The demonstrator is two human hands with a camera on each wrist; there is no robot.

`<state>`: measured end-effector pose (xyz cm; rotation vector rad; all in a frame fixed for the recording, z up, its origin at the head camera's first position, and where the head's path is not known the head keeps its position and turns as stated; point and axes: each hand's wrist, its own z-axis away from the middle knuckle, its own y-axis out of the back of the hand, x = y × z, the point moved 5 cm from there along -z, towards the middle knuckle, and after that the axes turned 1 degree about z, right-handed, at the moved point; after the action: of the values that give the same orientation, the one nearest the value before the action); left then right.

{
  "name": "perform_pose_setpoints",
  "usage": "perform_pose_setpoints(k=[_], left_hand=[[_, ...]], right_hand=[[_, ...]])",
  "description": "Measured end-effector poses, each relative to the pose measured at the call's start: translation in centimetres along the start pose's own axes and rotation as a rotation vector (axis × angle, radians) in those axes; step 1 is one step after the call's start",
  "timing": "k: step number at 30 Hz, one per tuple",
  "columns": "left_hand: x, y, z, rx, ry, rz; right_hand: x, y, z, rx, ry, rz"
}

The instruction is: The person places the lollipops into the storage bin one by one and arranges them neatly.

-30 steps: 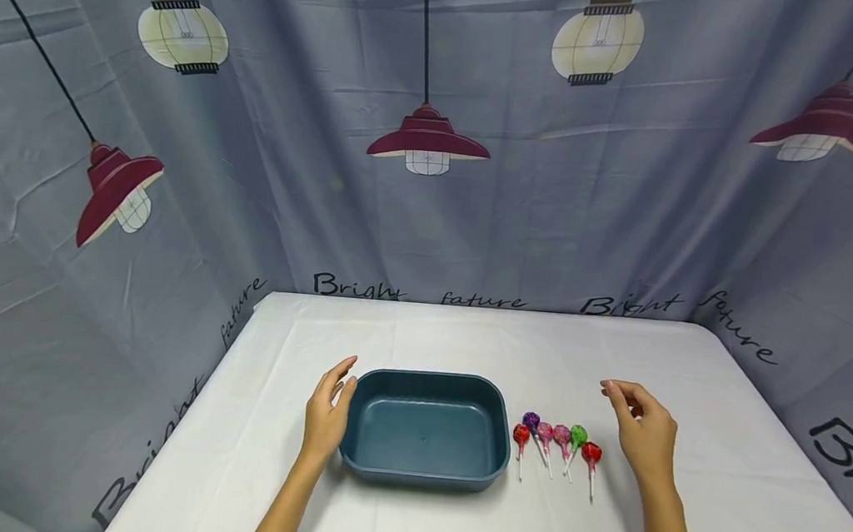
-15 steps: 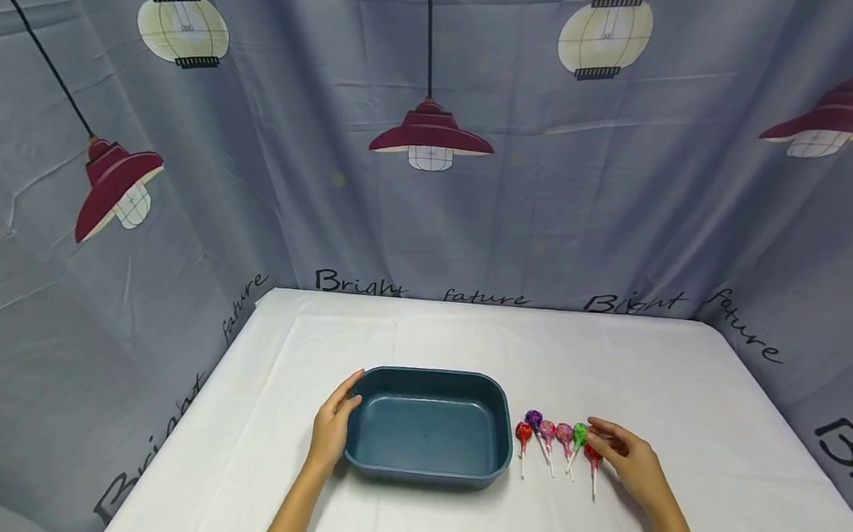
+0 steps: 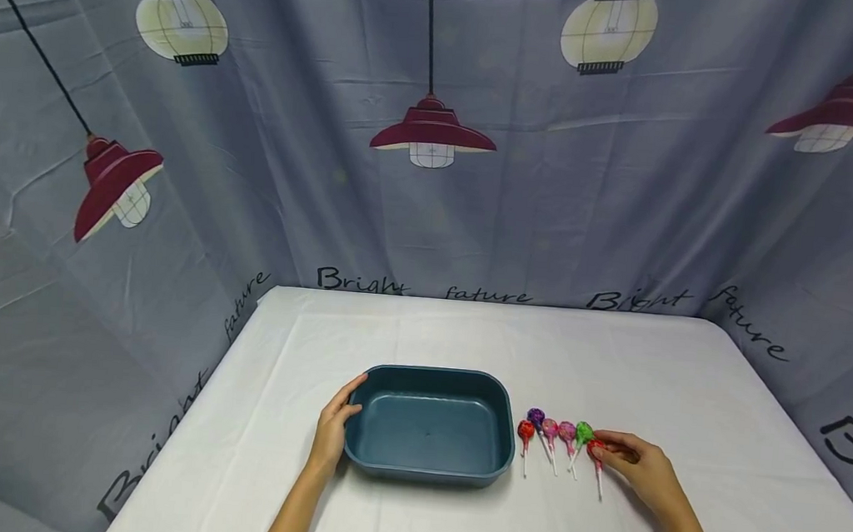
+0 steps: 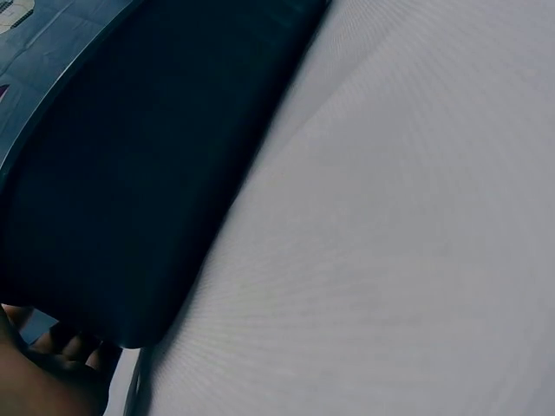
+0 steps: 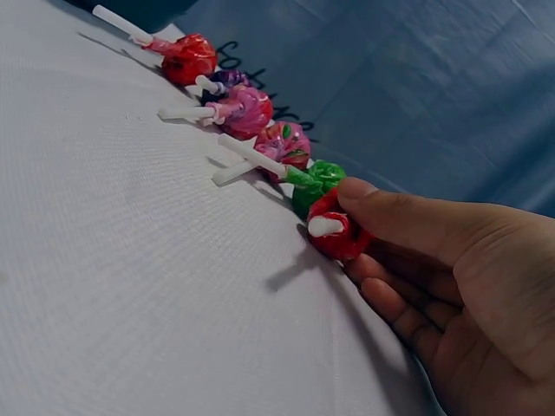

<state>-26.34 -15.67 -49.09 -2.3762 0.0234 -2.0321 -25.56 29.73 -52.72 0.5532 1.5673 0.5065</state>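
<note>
A dark teal rectangular tray (image 3: 425,471) stands on the white table. My left hand (image 3: 331,430) rests on its left end, fingers along the outer wall and thumb near the rim; in the left wrist view the hand (image 4: 52,373) is partly hidden behind the tray (image 4: 113,173). My right hand (image 3: 643,471) pinches the head of the rightmost red lollipop (image 3: 596,450). In the right wrist view, thumb and fingers of the hand (image 5: 468,286) grip that red lollipop (image 5: 340,244), its stick pointing at the camera. The green lollipop (image 5: 321,180) lies right beside it.
Left of the green lollipop lie two pink ones (image 3: 567,432), a purple one (image 3: 536,417) and another red one (image 3: 525,430), close to the tray's right side. A grey-blue curtain (image 3: 505,222) with printed lamps hangs behind the table (image 3: 466,336).
My left hand has moved right onto the tray's end. My right hand has come down and left from above the table, and its fingers have taken hold of the rightmost red lollipop.
</note>
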Motion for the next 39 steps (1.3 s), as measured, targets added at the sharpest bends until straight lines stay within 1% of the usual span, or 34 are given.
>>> perform_pose_setpoints(k=[4, 10, 13, 15, 22, 30, 33, 39], left_hand=[[0.1, 0.0, 0.0, -0.001, -0.007, 0.008], [0.2, 0.0, 0.0, 0.001, -0.037, -0.013], [0.2, 0.0, 0.1, 0.004, -0.042, -0.021], [0.2, 0.0, 0.1, 0.007, -0.04, -0.023], [-0.1, 0.0, 0.1, 0.011, -0.003, -0.01], [-0.2, -0.1, 0.2, 0.007, 0.001, -0.012], [-0.6, 0.0, 0.0, 0.009, -0.004, 0.0], [-2.6, 0.4, -0.5, 0.032, 0.007, -0.002]], right_hand=[[0.0, 0.1, 0.0, 0.001, -0.004, 0.003], [-0.1, 0.3, 0.0, 0.001, -0.023, 0.03], [-0.1, 0.2, 0.0, 0.002, -0.03, 0.038], [-0.1, 0.2, 0.1, 0.001, -0.036, 0.037], [0.1, 0.1, 0.2, 0.0, -0.036, 0.017], [-0.3, 0.5, 0.6, -0.023, -0.033, 0.028], [-0.8, 0.7, 0.7, -0.035, -0.035, 0.025], [-2.3, 1.1, 0.9, -0.034, 0.011, -0.012]])
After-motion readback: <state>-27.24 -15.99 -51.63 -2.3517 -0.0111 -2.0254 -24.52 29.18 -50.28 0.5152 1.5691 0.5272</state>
